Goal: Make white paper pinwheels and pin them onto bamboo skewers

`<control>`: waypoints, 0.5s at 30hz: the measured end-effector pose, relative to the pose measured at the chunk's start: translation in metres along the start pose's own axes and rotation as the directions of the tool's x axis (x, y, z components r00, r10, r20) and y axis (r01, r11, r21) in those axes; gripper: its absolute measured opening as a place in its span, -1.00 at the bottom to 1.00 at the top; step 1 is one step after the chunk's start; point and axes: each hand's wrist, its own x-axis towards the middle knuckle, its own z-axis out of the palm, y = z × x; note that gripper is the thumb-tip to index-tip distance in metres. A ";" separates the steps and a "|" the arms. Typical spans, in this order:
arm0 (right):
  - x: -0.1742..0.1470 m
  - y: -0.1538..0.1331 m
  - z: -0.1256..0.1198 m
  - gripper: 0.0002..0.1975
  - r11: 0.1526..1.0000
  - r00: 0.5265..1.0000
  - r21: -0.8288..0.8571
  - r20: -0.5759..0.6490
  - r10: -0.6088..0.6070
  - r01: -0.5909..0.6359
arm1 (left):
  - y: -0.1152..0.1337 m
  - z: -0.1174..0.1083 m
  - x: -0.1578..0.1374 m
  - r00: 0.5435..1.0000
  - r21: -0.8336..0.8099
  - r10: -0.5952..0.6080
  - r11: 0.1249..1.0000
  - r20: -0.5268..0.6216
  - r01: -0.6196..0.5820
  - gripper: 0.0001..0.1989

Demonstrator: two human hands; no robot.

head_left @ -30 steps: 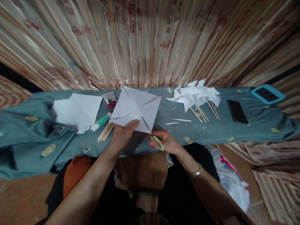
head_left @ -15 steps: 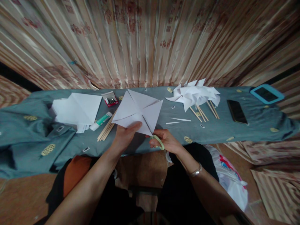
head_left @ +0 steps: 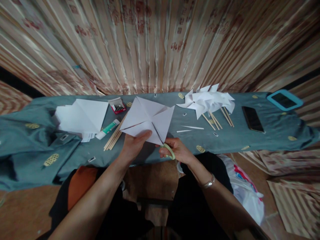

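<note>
A square sheet of white paper (head_left: 140, 115), slit from its corners toward the middle, is pinched at its near left edge by my left hand (head_left: 133, 143), thumb on top. My right hand (head_left: 177, 150) is closed around scissors with pale green handles (head_left: 170, 151). Their blades lie at the slit in the near right corner of the paper, mostly hidden by it. Under the paper's left side stick out several thin wooden sticks (head_left: 113, 141). Two narrow white paper strips (head_left: 191, 128) lie to the right of the sheet.
On the left of the cloth-covered table (head_left: 82, 155) are a stack of white paper (head_left: 85, 115), a green-and-white glue stick (head_left: 108, 129) and a small red box of metal pieces (head_left: 117, 106). To the right lie several paper pinwheels (head_left: 210, 100) on sticks, a dark phone (head_left: 252, 119) and a blue-framed tablet (head_left: 285, 100).
The paper has tilted slightly, and the slit on its left side gapes a little wider. Both hands stay almost in place, with the scissors still at the near corner.
</note>
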 end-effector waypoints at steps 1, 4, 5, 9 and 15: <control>0.000 0.000 0.000 -0.48 1.000 1.000 0.000 -0.001 0.001 -0.001 | -0.001 0.000 0.000 1.000 -0.003 -0.005 1.000 0.007 0.005 -0.66; 0.000 0.000 0.000 -0.49 1.000 1.000 0.000 -0.001 -0.015 0.015 | -0.004 0.001 -0.001 1.000 -0.003 0.015 1.000 0.004 -0.015 -0.68; 0.000 0.001 0.000 -0.50 1.000 1.000 -0.002 0.000 -0.018 0.018 | -0.005 0.001 -0.001 1.000 0.001 0.024 1.000 0.000 -0.024 -0.68; 0.000 0.002 -0.001 -0.47 1.000 1.000 -0.014 -0.010 -0.008 0.008 | -0.007 0.000 0.001 1.000 0.021 0.019 1.000 0.008 -0.019 -0.67; 0.000 0.001 0.001 -0.48 1.000 0.999 0.003 -0.033 -0.002 0.002 | -0.007 -0.001 0.001 0.999 0.051 0.040 0.998 0.019 -0.041 -0.63</control>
